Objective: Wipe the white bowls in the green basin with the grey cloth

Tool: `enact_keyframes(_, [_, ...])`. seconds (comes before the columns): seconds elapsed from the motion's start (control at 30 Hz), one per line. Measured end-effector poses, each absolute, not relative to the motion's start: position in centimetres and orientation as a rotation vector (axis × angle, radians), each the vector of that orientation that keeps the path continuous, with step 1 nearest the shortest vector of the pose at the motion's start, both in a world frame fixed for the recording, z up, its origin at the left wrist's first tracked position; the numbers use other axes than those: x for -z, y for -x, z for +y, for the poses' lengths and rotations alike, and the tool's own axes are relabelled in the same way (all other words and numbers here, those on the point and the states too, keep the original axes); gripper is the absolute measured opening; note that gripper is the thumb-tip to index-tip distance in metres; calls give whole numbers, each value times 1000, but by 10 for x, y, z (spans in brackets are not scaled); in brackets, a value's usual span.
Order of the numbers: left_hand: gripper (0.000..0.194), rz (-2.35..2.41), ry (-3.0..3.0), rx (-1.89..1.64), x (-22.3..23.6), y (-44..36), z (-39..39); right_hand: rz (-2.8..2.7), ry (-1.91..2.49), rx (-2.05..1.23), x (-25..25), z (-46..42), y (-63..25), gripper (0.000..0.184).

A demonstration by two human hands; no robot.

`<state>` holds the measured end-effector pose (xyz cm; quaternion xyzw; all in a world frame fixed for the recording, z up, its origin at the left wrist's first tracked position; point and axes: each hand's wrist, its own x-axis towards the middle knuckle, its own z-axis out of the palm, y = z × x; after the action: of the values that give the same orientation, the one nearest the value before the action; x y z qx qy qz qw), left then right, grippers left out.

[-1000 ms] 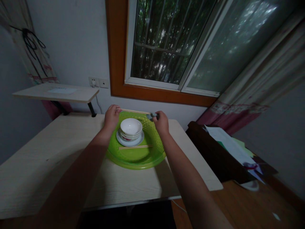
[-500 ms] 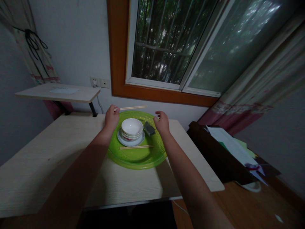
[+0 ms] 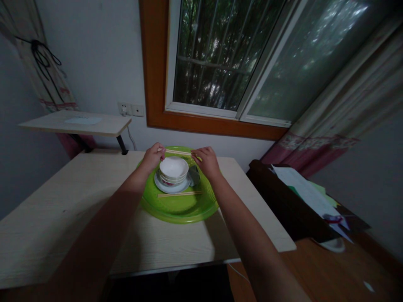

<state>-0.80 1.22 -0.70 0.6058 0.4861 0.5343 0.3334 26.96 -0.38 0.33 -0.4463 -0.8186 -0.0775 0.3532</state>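
A pair of light wooden chopsticks (image 3: 178,152) runs between my two hands, above the far part of a round green tray (image 3: 176,213). My left hand (image 3: 153,156) is closed on one end of the pair. The fingers of my right hand (image 3: 207,159) pinch the other end. Below them a stack of white bowls (image 3: 174,168) stands on a white plate (image 3: 171,188). Right of the stack lies a dark grey-green cloth (image 3: 194,176), partly behind my right hand. A second pair of chopsticks (image 3: 179,194) lies on the tray nearer to me.
The tray sits on a pale wooden table (image 3: 78,201). A small raised shelf (image 3: 75,121) with a paper on it stands at the back left. Beyond the table's right edge is a dark brown piece of furniture (image 3: 267,201) with papers (image 3: 308,197). A window is behind.
My right hand has moved left and taken the free end of the chopsticks. My left hand has lowered slightly and shifted right, bringing the chopsticks down towards the tray.
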Motion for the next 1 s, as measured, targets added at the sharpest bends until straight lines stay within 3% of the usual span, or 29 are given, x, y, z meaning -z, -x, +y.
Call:
enact_keyframes(0.2, [15, 1158, -1540, -1352, 3, 6, 6, -2220, 1151, 257, -7, -10, -265, 24])
enact_keyframes(0.37, [21, 1222, -1518, -1370, 3, 8, 8, -2277, 1127, 108, -6, -13, -263, 22])
enact_keyframes(0.57, [39, 1485, -1377, -1625, 6, 19, 18, -2190, 1038, -330, -3, -16, -262, 18])
enact_keyframes(0.83, [40, 1632, -1348, -1701, 15, 29, 27, -2050, 1113, -1162, -1, -17, -266, 34])
enact_keyframes(1.0, [40, 1633, -1339, -1716, 12, 29, 26, -1925, 1088, -1279, -5, -20, -270, 37])
